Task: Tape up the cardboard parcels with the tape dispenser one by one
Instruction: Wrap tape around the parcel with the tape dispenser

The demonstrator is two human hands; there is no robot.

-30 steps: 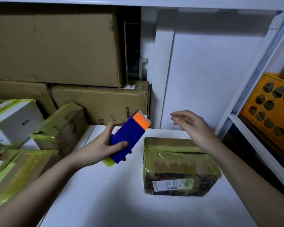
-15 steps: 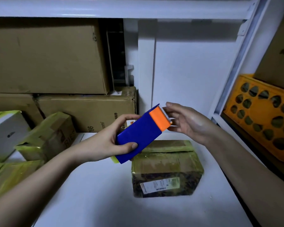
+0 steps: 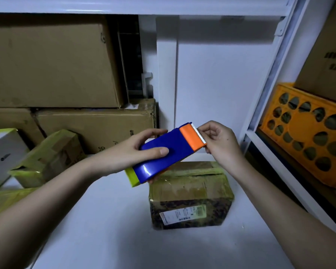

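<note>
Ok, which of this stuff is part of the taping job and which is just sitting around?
In the job:
- tape dispenser, gripped by the left hand
- right hand, fingers at its toothed end
- parcel on the white shelf
- taped parcels at left

Lying about:
- big cardboard boxes behind
- orange crate at right

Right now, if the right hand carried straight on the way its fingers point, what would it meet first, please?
The right hand points leftward at the tape dispenser; its fingertips already appear to touch the serrated orange end, though depth is unclear.
</note>
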